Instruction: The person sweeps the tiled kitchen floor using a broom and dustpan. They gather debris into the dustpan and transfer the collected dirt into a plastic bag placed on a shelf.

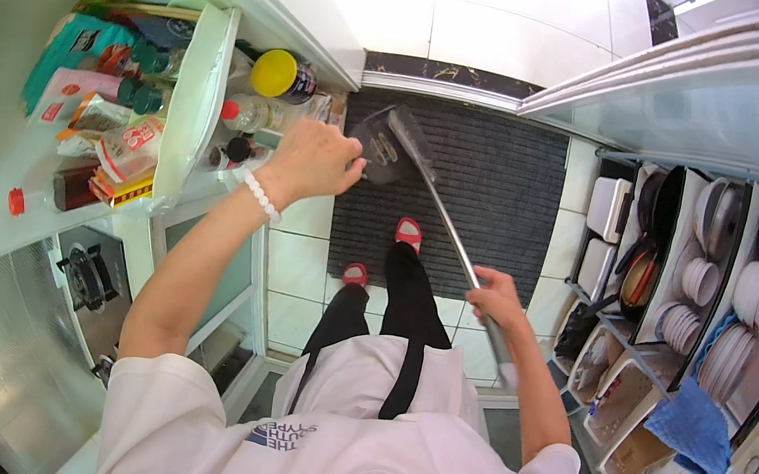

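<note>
My left hand (316, 162), with a white bead bracelet at its wrist, is closed around the handle of a long-handled dustpan (381, 162). The handle's grey-green end sticks out to the left of the fist. The dark pan is low over or on the ribbed mat (494, 181), with small light-coloured bits in it. My right hand (497, 300) grips the metal handle of a broom (452, 230). Its bristles lie at the right side of the pan, partly overlapping it. Whether they touch it cannot be told.
On the left, a shelf holds a white bin (194, 108), packets, bottles and a yellow-lidded jar (274, 73). A door track (441, 91) crosses ahead. On the right stands a rack with bowls (755, 295), plates, pans and a blue cloth (694, 429). My feet wear red sandals (409, 233).
</note>
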